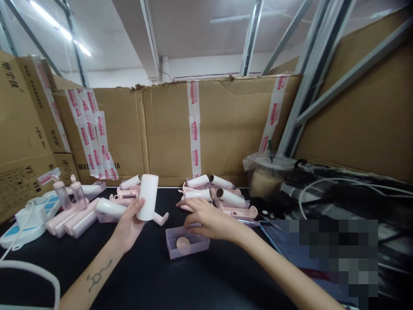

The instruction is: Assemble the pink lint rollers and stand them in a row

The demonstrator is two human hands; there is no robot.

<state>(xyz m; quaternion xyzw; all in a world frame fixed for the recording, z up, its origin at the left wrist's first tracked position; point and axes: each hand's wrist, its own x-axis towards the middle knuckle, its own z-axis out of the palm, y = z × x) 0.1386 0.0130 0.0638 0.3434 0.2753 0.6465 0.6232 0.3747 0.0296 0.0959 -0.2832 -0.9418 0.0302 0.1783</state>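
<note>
My left hand is closed around a smooth white cylinder, held upright above the table. My right hand reaches over a small translucent lilac box, fingers apart and partly bent, with nothing visible in them. A round pinkish disc lies inside that box. Behind my right hand several white tubes rest on pink trays. Left of my left hand another white cylinder lies on its side. A pink part with a rounded end shows just right of the held cylinder.
At the left stand pink-and-white devices with clear upright tubes, beside a power strip with a plug and cable. Taped cardboard walls the back. A bagged drink cup, white cables and a dark tablet-like thing occupy the right.
</note>
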